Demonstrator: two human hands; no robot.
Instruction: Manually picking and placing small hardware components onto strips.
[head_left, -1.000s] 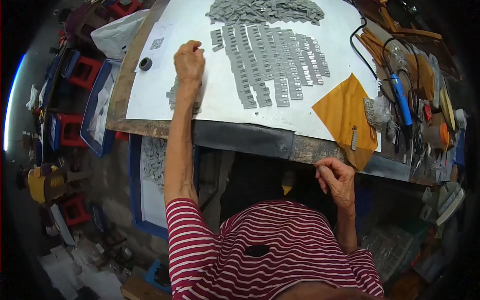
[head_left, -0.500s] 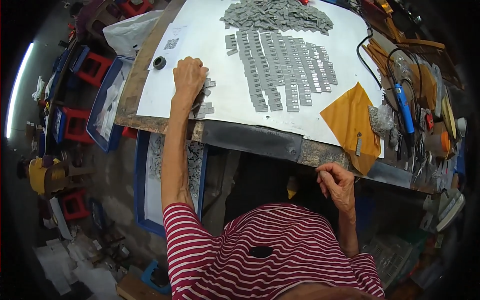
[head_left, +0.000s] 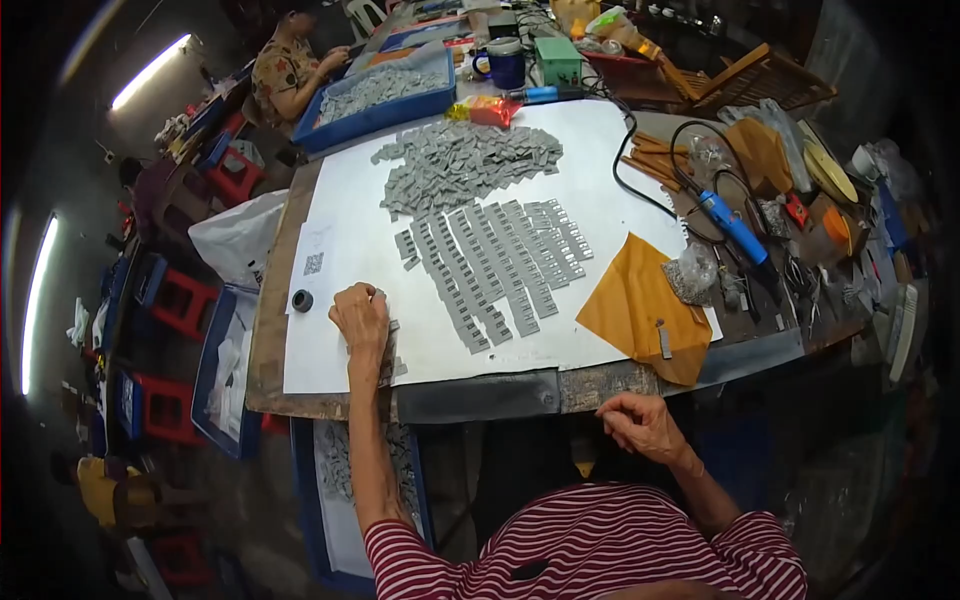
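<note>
My left hand [head_left: 360,315] rests on a white sheet [head_left: 420,358] near its left part, fingers curled in. Whatever it grips, if anything, is hidden. A few loose small grey flat pieces [head_left: 397,368] lie beside that wrist, and a black ring-shaped part [head_left: 302,300] sits left of the hand. Right of it, slanting rows of the same grey pieces [head_left: 490,265] are laid out, with a large heap of grey pieces [head_left: 470,165] beyond them. My right hand [head_left: 640,425] hovers at the table's front edge, thumb and fingers drawn together. I cannot make out anything between them.
An amber sheet [head_left: 640,310] with one grey piece lies at the right. Beyond it are a blue-handled tool [head_left: 735,228], cables and clutter. A blue tray [head_left: 385,95] of pieces and a mug [head_left: 505,62] stand at the back. Another person [head_left: 288,75] sits far left.
The view has tilted up, bringing the back of the table into sight. My left hand stays beside the black ring-shaped part, and my right hand is still at the front edge, fingers curled.
</note>
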